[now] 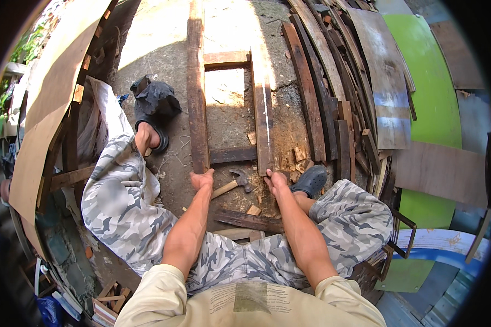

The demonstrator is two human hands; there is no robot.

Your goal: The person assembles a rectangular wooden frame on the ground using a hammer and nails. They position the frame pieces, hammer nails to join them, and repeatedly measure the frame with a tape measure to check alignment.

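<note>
A ladder-like wooden frame lies on the concrete before me, made of a left rail (pixel 198 98), a right rail (pixel 262 109), a far crosspiece (pixel 227 58) and a near crosspiece (pixel 233 155). My left hand (pixel 202 179) is closed at the near end of the left rail, its fingers partly hidden beneath. At the right rail's near end my right hand (pixel 277 181) is closed too, thumb on the edge. Between my hands a claw hammer (pixel 225 188) with a wooden handle rests on the ground. A short dark board (pixel 248 220) lies closer to my lap.
Long planks (pixel 305 87) are stacked along the right, beside a green panel (pixel 428 82). Wood offcuts (pixel 300 153) and sawdust lie near my right foot. A black plastic bag (pixel 154 97) is by my left foot. Plywood (pixel 49 109) leans at the left.
</note>
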